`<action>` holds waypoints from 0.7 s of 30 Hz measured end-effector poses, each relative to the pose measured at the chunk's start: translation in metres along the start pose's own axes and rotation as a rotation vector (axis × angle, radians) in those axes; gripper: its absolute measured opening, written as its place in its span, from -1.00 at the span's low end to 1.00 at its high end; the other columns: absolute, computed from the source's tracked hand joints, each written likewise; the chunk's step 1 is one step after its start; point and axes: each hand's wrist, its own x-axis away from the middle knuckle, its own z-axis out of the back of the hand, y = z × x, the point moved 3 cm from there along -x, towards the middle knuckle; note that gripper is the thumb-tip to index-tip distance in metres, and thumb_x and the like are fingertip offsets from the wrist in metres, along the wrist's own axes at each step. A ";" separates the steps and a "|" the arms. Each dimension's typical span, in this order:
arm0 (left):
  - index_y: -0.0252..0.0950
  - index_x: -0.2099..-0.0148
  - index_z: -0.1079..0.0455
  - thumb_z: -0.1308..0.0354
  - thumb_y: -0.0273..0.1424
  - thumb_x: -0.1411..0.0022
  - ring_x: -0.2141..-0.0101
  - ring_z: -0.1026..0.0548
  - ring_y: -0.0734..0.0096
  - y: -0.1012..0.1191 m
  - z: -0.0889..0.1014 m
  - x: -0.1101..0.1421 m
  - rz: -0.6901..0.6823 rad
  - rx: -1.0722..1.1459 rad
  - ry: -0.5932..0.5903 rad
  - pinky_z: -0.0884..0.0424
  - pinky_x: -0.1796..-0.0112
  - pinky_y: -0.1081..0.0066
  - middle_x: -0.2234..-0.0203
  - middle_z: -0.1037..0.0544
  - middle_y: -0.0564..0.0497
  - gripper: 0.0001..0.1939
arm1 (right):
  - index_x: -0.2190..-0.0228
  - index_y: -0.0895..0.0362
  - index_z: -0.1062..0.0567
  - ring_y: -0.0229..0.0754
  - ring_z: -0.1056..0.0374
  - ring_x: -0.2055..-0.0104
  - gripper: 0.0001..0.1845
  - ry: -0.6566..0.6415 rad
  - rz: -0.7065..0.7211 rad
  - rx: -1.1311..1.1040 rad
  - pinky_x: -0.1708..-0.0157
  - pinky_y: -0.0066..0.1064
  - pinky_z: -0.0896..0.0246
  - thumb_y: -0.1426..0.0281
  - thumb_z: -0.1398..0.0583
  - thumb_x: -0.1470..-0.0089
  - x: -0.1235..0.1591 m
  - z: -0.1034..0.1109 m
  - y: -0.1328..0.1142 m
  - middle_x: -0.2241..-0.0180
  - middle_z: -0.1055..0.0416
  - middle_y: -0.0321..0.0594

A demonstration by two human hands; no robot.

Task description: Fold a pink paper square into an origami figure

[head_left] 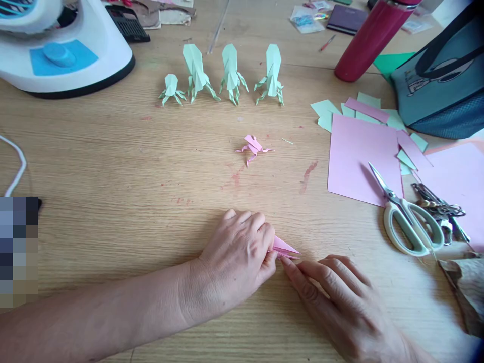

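Note:
My left hand [240,252] is closed around a narrow, folded piece of pink paper [285,246], pressed low against the wooden table. The pointed end of the paper sticks out to the right, and the rest is hidden under my fingers. My right hand [336,297] meets this end from the lower right, thumb and forefinger closed at its lower edge. Farther up the table stands a small pink origami frog [253,147] with thin, spread legs. Behind it are several pale green folded paper figures [231,75] in a row.
To the right lie scissors [410,222] with pale handles, a pink paper sheet [365,156], green scraps [325,111] and a bunch of keys [440,206]. A red bottle [374,40] and a blue-grey bag [434,85] stand behind. A white fan base [91,45] occupies the upper left.

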 end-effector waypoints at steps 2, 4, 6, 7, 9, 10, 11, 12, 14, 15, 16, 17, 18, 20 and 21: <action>-0.26 0.38 -0.26 -0.01 -0.52 -0.30 0.33 -0.41 0.21 -0.001 -0.001 0.000 -0.008 -0.004 0.017 -0.22 0.28 0.20 0.38 -0.46 -0.03 -0.83 | -0.08 0.32 -0.47 -0.11 -0.39 0.30 -0.57 -0.012 0.000 0.035 0.27 -0.23 -0.33 0.61 -0.03 -0.24 -0.001 0.000 -0.001 0.23 -0.56 -0.04; -0.26 0.37 -0.26 0.00 -0.52 -0.30 0.32 -0.41 0.20 -0.001 -0.003 0.000 -0.015 0.001 0.018 -0.22 0.28 0.20 0.38 -0.46 -0.02 -0.83 | -0.04 0.31 -0.50 -0.11 -0.40 0.30 -0.59 -0.008 -0.003 0.050 0.27 -0.24 -0.33 0.63 -0.04 -0.22 -0.001 0.000 -0.001 0.23 -0.57 -0.04; -0.26 0.37 -0.26 0.00 -0.52 -0.30 0.33 -0.40 0.20 -0.002 -0.003 0.001 -0.021 0.007 0.012 -0.21 0.28 0.20 0.38 -0.45 -0.02 -0.83 | -0.02 0.30 -0.52 -0.11 -0.39 0.31 -0.60 -0.001 -0.008 0.047 0.28 -0.25 -0.33 0.63 -0.05 -0.22 -0.001 -0.001 -0.001 0.23 -0.57 -0.04; -0.26 0.37 -0.26 0.00 -0.51 -0.30 0.33 -0.40 0.21 -0.002 -0.003 0.001 -0.021 0.010 0.011 -0.21 0.28 0.20 0.38 -0.45 -0.02 -0.83 | -0.01 0.30 -0.52 -0.11 -0.39 0.32 -0.61 0.003 -0.011 0.046 0.29 -0.25 -0.32 0.63 -0.05 -0.22 -0.001 -0.001 -0.001 0.23 -0.58 -0.04; -0.26 0.37 -0.26 0.00 -0.49 -0.32 0.34 -0.39 0.21 -0.003 -0.003 0.002 -0.014 0.017 0.011 -0.20 0.28 0.20 0.38 -0.45 -0.02 -0.83 | 0.00 0.30 -0.52 -0.11 -0.39 0.34 -0.62 0.004 -0.016 0.046 0.30 -0.25 -0.33 0.62 -0.05 -0.23 -0.001 -0.002 -0.001 0.24 -0.58 -0.05; -0.26 0.37 -0.26 0.00 -0.48 -0.33 0.34 -0.38 0.21 -0.003 -0.003 0.003 -0.016 0.024 0.013 -0.19 0.28 0.20 0.38 -0.44 -0.02 -0.82 | 0.00 0.30 -0.52 -0.11 -0.39 0.35 -0.63 0.002 -0.017 0.047 0.31 -0.25 -0.33 0.62 -0.05 -0.23 -0.001 -0.002 -0.001 0.25 -0.58 -0.05; -0.26 0.37 -0.27 0.00 -0.47 -0.34 0.34 -0.38 0.21 -0.003 -0.003 0.003 -0.019 0.032 0.012 -0.19 0.28 0.20 0.38 -0.44 -0.02 -0.82 | 0.02 0.30 -0.53 -0.11 -0.39 0.35 -0.63 0.001 -0.015 0.047 0.31 -0.26 -0.33 0.62 -0.05 -0.24 -0.001 -0.002 -0.002 0.26 -0.58 -0.05; -0.26 0.36 -0.27 0.00 -0.45 -0.35 0.34 -0.37 0.21 -0.003 -0.003 0.004 -0.024 0.040 0.015 -0.18 0.29 0.20 0.38 -0.44 -0.02 -0.82 | 0.03 0.30 -0.53 -0.11 -0.39 0.35 -0.64 0.001 -0.015 0.048 0.31 -0.26 -0.34 0.62 -0.04 -0.24 -0.001 -0.002 -0.002 0.26 -0.58 -0.05; -0.26 0.34 -0.28 0.00 -0.43 -0.38 0.34 -0.36 0.21 -0.003 -0.004 0.004 -0.035 0.049 0.020 -0.17 0.29 0.20 0.38 -0.43 -0.02 -0.81 | 0.05 0.30 -0.54 -0.12 -0.39 0.35 -0.65 0.007 -0.012 0.048 0.30 -0.26 -0.35 0.62 -0.04 -0.23 -0.002 -0.001 -0.002 0.25 -0.58 -0.04; -0.26 0.34 -0.28 0.01 -0.42 -0.38 0.34 -0.36 0.20 -0.003 -0.004 0.004 -0.038 0.050 0.023 -0.16 0.29 0.20 0.38 -0.43 -0.02 -0.81 | 0.05 0.30 -0.54 -0.12 -0.40 0.35 -0.65 0.010 -0.011 0.048 0.30 -0.26 -0.35 0.62 -0.05 -0.23 -0.002 -0.001 -0.002 0.25 -0.58 -0.04; -0.26 0.34 -0.29 0.01 -0.41 -0.39 0.34 -0.36 0.20 -0.003 -0.004 0.003 -0.038 0.048 0.026 -0.15 0.29 0.20 0.38 -0.43 -0.02 -0.80 | 0.06 0.29 -0.55 -0.12 -0.39 0.35 -0.65 0.011 -0.011 0.050 0.31 -0.26 -0.35 0.63 -0.05 -0.23 -0.003 -0.001 -0.002 0.24 -0.58 -0.04; -0.27 0.34 -0.29 0.01 -0.41 -0.39 0.34 -0.36 0.20 -0.004 -0.004 0.003 -0.037 0.046 0.028 -0.15 0.29 0.20 0.38 -0.43 -0.02 -0.80 | 0.05 0.29 -0.55 -0.12 -0.39 0.35 -0.65 0.009 -0.011 0.051 0.31 -0.26 -0.36 0.63 -0.05 -0.23 -0.003 -0.001 -0.002 0.24 -0.57 -0.04; -0.27 0.34 -0.29 0.00 -0.41 -0.39 0.34 -0.36 0.21 -0.003 -0.005 0.002 -0.036 0.045 0.030 -0.15 0.29 0.20 0.38 -0.43 -0.02 -0.80 | 0.05 0.29 -0.55 -0.12 -0.39 0.35 -0.65 0.007 -0.013 0.051 0.31 -0.26 -0.36 0.63 -0.05 -0.23 -0.003 -0.002 -0.002 0.24 -0.57 -0.04; -0.27 0.35 -0.29 -0.01 -0.43 -0.38 0.35 -0.35 0.21 -0.003 -0.004 0.001 -0.032 0.047 0.042 -0.14 0.30 0.21 0.39 -0.43 -0.01 -0.81 | 0.05 0.30 -0.54 -0.12 -0.37 0.35 -0.65 0.006 -0.016 0.049 0.32 -0.27 -0.36 0.63 -0.05 -0.23 -0.003 -0.003 -0.002 0.26 -0.56 -0.03; -0.27 0.35 -0.29 -0.02 -0.44 -0.37 0.35 -0.35 0.22 -0.003 -0.004 0.001 -0.031 0.050 0.049 -0.14 0.30 0.21 0.40 -0.43 0.00 -0.81 | 0.05 0.30 -0.54 -0.13 -0.37 0.36 -0.66 0.005 -0.018 0.049 0.33 -0.27 -0.36 0.63 -0.06 -0.23 -0.003 -0.003 -0.002 0.27 -0.55 -0.03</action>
